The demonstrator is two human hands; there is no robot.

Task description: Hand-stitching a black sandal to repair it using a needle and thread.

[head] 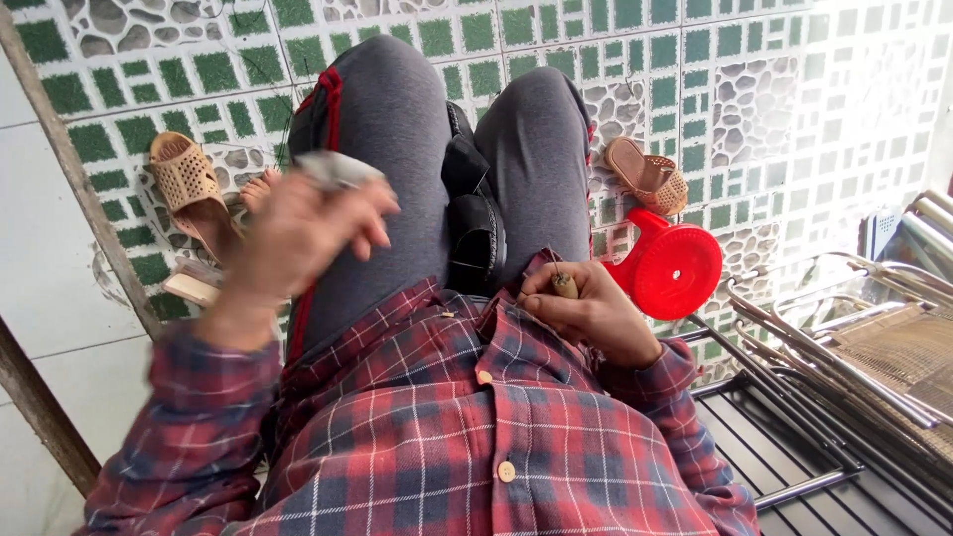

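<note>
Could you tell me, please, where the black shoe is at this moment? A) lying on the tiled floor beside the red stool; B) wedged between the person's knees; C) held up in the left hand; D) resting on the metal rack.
B: the black shoe sits clamped between the two grey-trousered knees, apart from the red stool and both hands.

Bright daylight, strongest at the top right, washing out the tiles (874, 89) there. Soft shadows only. Blurry left hand (298, 233); sharp elsewhere.
</note>
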